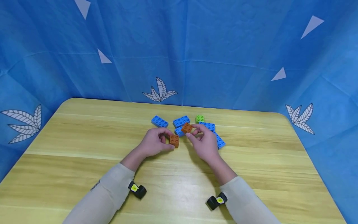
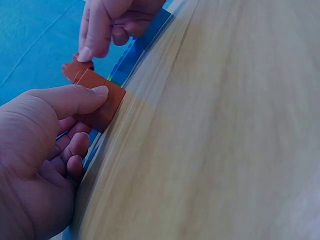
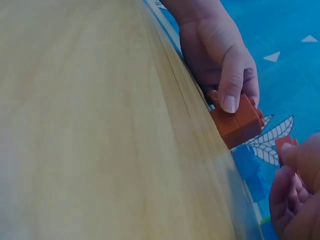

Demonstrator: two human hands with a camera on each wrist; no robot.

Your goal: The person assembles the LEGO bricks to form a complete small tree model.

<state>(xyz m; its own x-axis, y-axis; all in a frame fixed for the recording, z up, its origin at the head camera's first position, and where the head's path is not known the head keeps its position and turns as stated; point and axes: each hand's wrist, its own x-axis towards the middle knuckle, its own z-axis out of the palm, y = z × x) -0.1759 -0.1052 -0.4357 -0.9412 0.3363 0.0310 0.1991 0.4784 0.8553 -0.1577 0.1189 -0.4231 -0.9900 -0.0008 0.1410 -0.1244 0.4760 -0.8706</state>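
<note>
My left hand grips a small stack of orange-brown toy bricks, thumb at the near side. A seam between two stacked bricks shows in the right wrist view, where the stack stands at the table with its studs up. My right hand pinches a single orange-brown four-stud brick between thumb and fingers. It is held slightly tilted, up and to the right of the stack and apart from it. Part of this brick is hidden by fingertips in the left wrist view.
Behind the hands lie several blue eight-stud bricks, including one at the left and one in the middle. A green brick stands at the back. Another blue brick lies partly behind my right hand. A blue curtain borders the wooden table.
</note>
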